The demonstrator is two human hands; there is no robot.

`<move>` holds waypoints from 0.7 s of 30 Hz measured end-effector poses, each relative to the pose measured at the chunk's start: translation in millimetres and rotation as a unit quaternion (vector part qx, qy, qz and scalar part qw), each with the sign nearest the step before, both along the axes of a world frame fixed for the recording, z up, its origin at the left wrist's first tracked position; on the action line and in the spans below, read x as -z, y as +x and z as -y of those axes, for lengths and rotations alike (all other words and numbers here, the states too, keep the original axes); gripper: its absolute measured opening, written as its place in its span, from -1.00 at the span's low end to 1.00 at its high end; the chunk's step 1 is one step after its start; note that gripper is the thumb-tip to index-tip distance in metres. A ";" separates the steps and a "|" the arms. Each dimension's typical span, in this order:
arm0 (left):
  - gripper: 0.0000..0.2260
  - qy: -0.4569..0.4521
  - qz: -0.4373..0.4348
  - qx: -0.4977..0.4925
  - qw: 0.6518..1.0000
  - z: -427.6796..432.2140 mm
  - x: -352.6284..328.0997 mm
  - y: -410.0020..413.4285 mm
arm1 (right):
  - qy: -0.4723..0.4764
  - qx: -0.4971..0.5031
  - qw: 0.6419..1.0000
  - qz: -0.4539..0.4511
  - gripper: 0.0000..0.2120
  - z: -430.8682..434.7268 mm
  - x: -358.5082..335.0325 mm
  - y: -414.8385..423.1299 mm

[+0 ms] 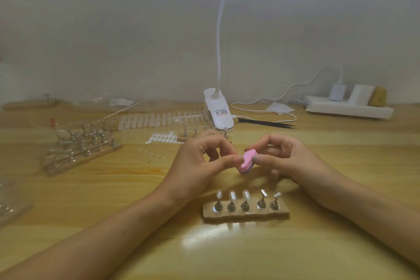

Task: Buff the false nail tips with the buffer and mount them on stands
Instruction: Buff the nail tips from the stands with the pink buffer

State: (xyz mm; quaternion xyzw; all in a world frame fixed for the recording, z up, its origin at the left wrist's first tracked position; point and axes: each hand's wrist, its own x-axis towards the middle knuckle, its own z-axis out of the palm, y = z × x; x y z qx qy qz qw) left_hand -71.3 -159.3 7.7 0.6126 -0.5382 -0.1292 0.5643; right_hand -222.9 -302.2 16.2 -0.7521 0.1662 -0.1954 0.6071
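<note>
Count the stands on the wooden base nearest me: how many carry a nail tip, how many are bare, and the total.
On the near wooden base:
Stands with a nail tip: 3
Bare stands: 2
Total: 5

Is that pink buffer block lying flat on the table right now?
No, the right hand holds the pink buffer pinched between thumb and fingers, up off the table.
</note>
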 end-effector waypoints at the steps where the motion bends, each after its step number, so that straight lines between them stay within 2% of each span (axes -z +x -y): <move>1: -0.81 0.002 -0.002 0.000 1.000 0.1 -0.3 0.0 | -0.002 -0.004 1.000 -0.005 -0.73 0.2 -0.6 0.0; 4: -0.85 -0.001 -0.032 -0.006 0.999 0.4 -1.3 0.3 | -0.001 -0.002 1.000 -0.007 -0.79 -2.0 0.1 -0.3; 7: -0.86 0.000 -0.025 -0.003 1.000 0.4 -2.0 -0.8 | -0.020 -0.045 0.999 -0.011 -0.90 -7.9 -0.2 -1.1; 11: -0.82 0.002 -0.027 -0.016 1.000 0.0 -1.8 -1.0 | 0.001 0.014 1.000 0.017 -0.81 -5.3 -0.3 -1.7; 15: -0.83 0.002 -0.024 -0.017 1.000 -0.3 -2.4 -1.7 | -0.026 -0.040 0.999 -0.011 -0.91 -10.0 0.4 -0.8; 18: -0.82 0.004 -0.030 -0.016 0.999 0.4 -1.7 -1.0 | -0.009 0.013 1.000 0.013 -0.83 -7.2 0.7 -0.9; 21: -0.79 0.005 -0.029 -0.016 0.999 0.5 -1.4 -0.5 | -0.026 -0.034 0.999 -0.008 -0.88 -9.7 -0.4 -0.3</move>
